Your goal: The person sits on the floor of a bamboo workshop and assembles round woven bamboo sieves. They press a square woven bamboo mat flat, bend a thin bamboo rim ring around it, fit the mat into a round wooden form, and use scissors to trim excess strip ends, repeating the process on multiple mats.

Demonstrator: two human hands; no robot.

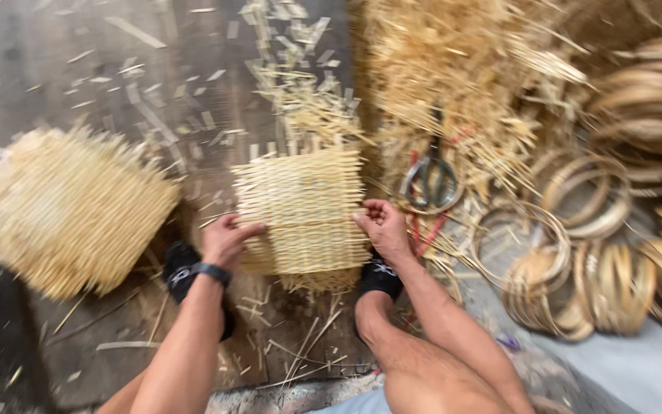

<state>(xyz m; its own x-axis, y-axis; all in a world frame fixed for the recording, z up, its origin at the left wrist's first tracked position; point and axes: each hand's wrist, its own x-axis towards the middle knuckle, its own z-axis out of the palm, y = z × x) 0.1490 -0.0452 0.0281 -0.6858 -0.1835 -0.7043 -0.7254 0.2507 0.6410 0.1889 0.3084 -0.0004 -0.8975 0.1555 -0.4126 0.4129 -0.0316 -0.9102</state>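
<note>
Woven cane mat (304,211): your left hand (227,239) and right hand (383,226) grip opposite edges; scissors (430,178) lie just right.

This is a basket-making workshop: the floor (78,61) is covered in cut straw bits (300,84), with woven mats (70,207), bamboo rings (622,268) and scissors (432,180).
</note>
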